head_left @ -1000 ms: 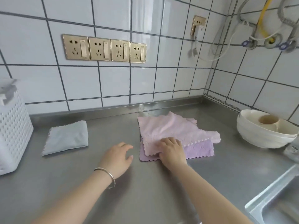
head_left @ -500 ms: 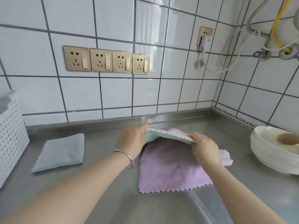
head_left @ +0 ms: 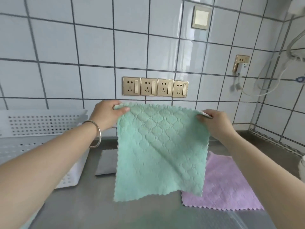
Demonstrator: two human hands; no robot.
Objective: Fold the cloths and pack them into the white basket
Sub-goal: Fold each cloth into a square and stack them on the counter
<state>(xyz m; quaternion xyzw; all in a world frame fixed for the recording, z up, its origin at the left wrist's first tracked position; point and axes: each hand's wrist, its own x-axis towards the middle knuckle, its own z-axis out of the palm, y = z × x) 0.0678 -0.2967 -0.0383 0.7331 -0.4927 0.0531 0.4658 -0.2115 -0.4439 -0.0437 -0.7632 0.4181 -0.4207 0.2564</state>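
A green cloth (head_left: 160, 151) hangs spread out in the air above the steel counter (head_left: 102, 210). My left hand (head_left: 107, 115) pinches its top left corner and my right hand (head_left: 212, 121) pinches its top right corner. A purple cloth (head_left: 227, 184) lies flat on the counter behind and to the right of it, partly hidden. A folded grey cloth (head_left: 106, 164) lies at the left, half covered by the green one. The white perforated basket (head_left: 41, 124) stands at the far left, behind my left forearm.
A tiled wall with a row of gold sockets (head_left: 155, 88) rises behind the counter. A plugged adapter with white cable (head_left: 241, 70) hangs at the right. The edge of a white bowl (head_left: 302, 166) shows at the far right.
Both hands have lifted the top cloth off the purple one and raised it upright, spread between them, its green side facing me. The view has tilted up and shifted right.
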